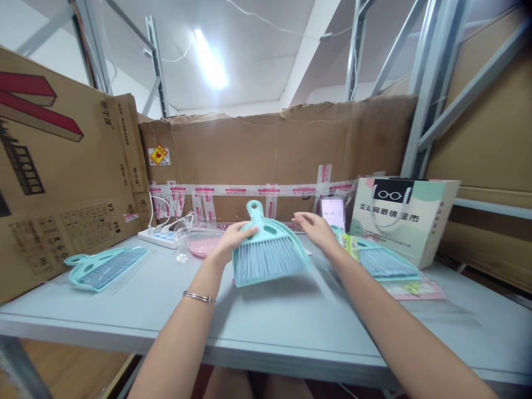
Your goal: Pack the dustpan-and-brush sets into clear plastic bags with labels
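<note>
My left hand (236, 239) is closed on a mint-green dustpan with a brush (270, 257) nested in it, held above the table's middle. Its looped handle points up, and the grey-blue bristles face me. A blurred, translucent streak, perhaps plastic film, trails from the lower right corner of the set. To the right of it, my right hand (312, 228) is raised with fingers stretched towards the set, apart from it and holding nothing that I can see. Another mint brush set (384, 260) lies near my right forearm, and a third wrapped set (108, 267) rests at the left.
Behind are a pink item (203, 246) in clear plastic, a white power strip (160, 238) with cables, and a phone (333, 212). A paper bag (403, 221) stands at the right. Cardboard (249, 149) walls the back of the grey table (166, 310); pink-edged packaging (419, 289) lies right.
</note>
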`<state>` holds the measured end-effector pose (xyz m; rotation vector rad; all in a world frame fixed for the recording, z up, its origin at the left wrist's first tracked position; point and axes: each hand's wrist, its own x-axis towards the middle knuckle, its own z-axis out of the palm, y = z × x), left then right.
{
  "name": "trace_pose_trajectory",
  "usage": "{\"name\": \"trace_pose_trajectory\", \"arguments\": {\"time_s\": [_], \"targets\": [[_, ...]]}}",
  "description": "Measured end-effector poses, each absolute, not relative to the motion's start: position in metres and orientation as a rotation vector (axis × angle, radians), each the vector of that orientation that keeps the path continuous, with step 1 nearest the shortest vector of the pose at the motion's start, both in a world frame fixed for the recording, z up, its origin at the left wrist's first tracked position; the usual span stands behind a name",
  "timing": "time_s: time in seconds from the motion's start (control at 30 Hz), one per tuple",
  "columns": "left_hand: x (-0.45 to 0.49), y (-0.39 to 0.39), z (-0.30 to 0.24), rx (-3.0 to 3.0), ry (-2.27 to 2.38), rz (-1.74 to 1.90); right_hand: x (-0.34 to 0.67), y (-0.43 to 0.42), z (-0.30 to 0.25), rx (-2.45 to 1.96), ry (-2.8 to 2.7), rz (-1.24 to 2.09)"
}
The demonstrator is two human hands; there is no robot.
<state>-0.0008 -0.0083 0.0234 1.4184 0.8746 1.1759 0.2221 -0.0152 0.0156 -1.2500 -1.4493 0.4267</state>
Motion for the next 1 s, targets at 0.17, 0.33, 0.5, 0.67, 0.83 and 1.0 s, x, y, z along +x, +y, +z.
{"name": "trace_pose_trajectory", "arguments": {"time_s": [0.17,0.33,0.5,0.67,0.83,1.0], "targets": [[-0.009,0.002,0.029,0.86,0.78,1.692,0.246,0.0,-0.01,-1.873,-1.802,0.17],[-0.006,0.002,0.03,0.817,0.753,1.703,0.236,0.008,-0.035,-2.044,-1.778,0.202],[-0.007,0.007,0.024,0.906,0.786,1.665,0.239,0.014,-0.035,-2.043,-1.68,0.321],[-0.008,0.01,0.021,0.946,0.789,1.65,0.246,0.015,-0.033,-1.87,-1.703,0.428],[-0.012,0.015,0.018,0.93,0.807,1.649,0.241,0.008,-0.011,-1.571,-1.597,0.268],[-0.007,0.017,0.009,0.953,0.893,1.552,0.211,-0.024,0.015,-0.868,-0.984,-0.245]]}}
